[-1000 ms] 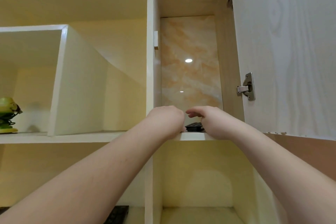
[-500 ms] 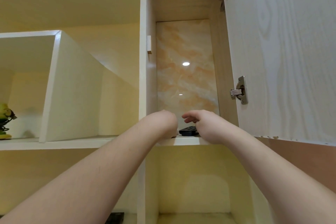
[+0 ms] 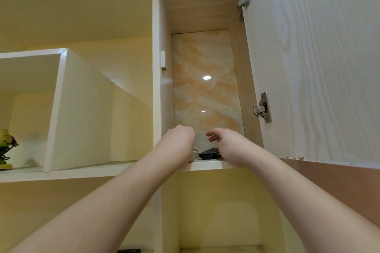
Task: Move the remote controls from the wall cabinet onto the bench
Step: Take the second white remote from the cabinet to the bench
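Black plastic remote control (image 3: 209, 153) on the cabinet shelf (image 3: 205, 165), between left hand (image 3: 178, 141) and right hand (image 3: 230, 146), neither visibly gripping it, looks light, rigid, smooth; best grasped across its long edges.

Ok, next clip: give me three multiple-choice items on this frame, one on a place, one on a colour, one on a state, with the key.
1. Where does the remote control lie?
A. on the cabinet shelf between the hands
B. in the open left cubby
C. on the bench

2. What colour is it?
A. white
B. black
C. red

3. How is the cabinet door?
A. shut
B. removed
C. swung open

Key: 1 A, it rests on the shelf edge between the left hand and the right hand; 2 B, its casing is dark; 3 C, the hinges and the interior are exposed.
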